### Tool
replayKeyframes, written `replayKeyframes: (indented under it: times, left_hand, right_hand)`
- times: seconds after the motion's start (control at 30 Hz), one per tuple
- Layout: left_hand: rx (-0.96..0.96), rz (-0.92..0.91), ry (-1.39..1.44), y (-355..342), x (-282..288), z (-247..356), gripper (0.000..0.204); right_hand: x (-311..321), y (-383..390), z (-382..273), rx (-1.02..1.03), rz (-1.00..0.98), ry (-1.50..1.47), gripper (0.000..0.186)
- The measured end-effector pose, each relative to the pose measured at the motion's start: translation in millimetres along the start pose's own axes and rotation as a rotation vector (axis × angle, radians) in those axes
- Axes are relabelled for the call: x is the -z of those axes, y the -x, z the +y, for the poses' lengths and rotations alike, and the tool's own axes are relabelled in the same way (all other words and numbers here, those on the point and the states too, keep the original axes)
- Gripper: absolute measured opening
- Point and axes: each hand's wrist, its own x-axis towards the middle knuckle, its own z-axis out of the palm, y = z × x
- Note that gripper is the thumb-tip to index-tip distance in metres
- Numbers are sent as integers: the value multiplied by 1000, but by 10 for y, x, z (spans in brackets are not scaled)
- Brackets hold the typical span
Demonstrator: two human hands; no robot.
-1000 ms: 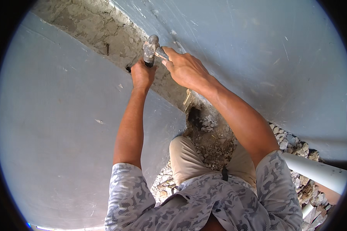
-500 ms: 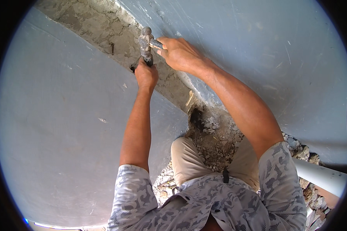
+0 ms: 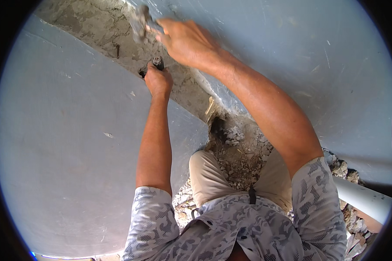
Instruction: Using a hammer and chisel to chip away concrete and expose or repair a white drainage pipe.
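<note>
My right hand (image 3: 185, 41) grips the short handle of a ball-peen hammer (image 3: 139, 26), whose head is blurred by motion. The hammer is raised up and left of my other hand, apart from what that hand holds. My left hand (image 3: 158, 81) is wrapped round a dark metal chisel (image 3: 157, 62); its blunt top end shows above the fist, and its lower end is hidden. The fist is at the edge of a rough channel of broken concrete (image 3: 104, 30), beside a small dark hole (image 3: 142, 74).
Smooth grey panels flank the channel, one at left (image 3: 78, 143) and one at right (image 3: 305, 65). A rusty nail-like piece (image 3: 117, 51) sticks out of the concrete. Rubble (image 3: 244, 163) lies between my knees. A white pipe (image 3: 363, 198) runs at the lower right.
The hammer has lifted off the chisel's top, moving up and left with my right hand. My left hand keeps its grip on the chisel; the view has shifted slightly.
</note>
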Motion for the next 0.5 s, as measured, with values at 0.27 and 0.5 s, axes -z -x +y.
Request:
replayKeyframes:
  times: [0.27, 0.5]
  left_hand:
    - [159, -98, 101, -105, -247, -109, 35]
    - [216, -68, 66, -210, -246, -184, 35]
  right_hand:
    - [-358, -152, 374, 131, -25, 193, 32]
    - [94, -92, -82, 12, 99, -15, 30]
